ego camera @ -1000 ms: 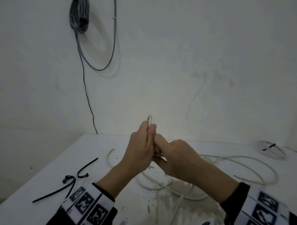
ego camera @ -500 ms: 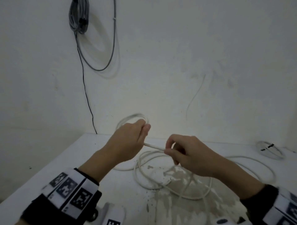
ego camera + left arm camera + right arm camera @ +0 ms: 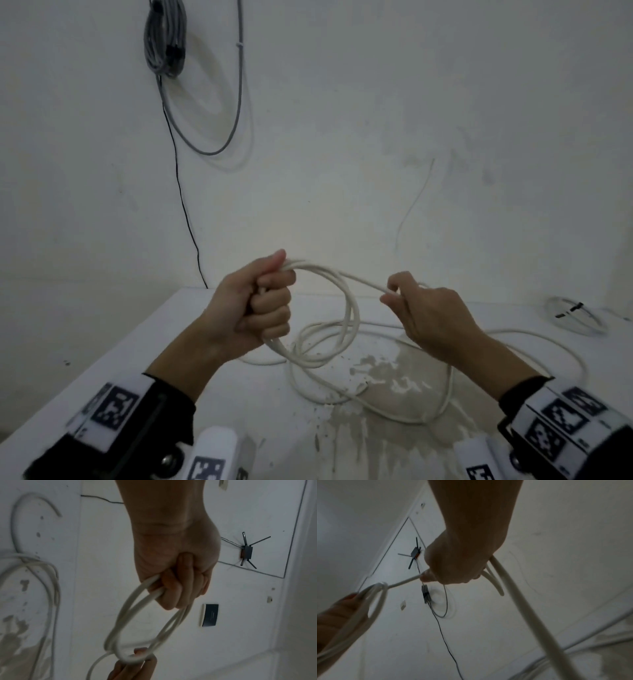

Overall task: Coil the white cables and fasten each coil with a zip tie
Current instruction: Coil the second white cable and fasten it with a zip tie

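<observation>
My left hand is a fist around several loops of the white cable, held above the white table. The loops hang from the fist as an oval coil. One strand runs from the fist to my right hand, which pinches it between thumb and fingertips. The cable's free length trails over the table to the right and back under my right forearm. A finished white coil with a black zip tie lies at the far right.
A grey cable bundle hangs on the wall above left, with a thin black wire running down to the table's back edge. The tabletop has a worn, stained patch near its front middle.
My hands have moved apart, the right drawing a strand out to the right. The left has closed into a fist round more loops. The view has shifted, and the black zip ties at left are out of sight.
</observation>
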Action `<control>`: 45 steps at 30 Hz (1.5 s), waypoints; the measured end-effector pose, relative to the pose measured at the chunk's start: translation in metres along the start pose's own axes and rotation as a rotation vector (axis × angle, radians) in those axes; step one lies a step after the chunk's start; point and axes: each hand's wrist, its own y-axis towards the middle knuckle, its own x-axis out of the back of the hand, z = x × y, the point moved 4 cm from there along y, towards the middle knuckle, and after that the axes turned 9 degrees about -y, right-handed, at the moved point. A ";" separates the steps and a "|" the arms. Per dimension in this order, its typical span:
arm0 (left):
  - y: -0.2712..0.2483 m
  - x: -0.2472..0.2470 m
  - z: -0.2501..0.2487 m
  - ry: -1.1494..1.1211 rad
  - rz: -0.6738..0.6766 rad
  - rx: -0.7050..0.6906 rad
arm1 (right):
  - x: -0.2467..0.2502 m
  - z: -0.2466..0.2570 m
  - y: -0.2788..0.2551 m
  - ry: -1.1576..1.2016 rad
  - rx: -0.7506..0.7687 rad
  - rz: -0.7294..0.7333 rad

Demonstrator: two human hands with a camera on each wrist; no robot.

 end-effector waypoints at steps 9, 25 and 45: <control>-0.013 0.014 -0.028 -0.119 0.054 -0.296 | -0.055 -0.061 -0.042 -0.472 0.026 0.462; 0.003 0.007 -0.022 -0.123 0.114 -0.237 | -0.049 0.059 0.020 0.940 -0.331 0.475; -0.023 0.014 -0.054 0.638 -0.711 -0.832 | -0.005 0.063 0.011 0.241 0.178 0.032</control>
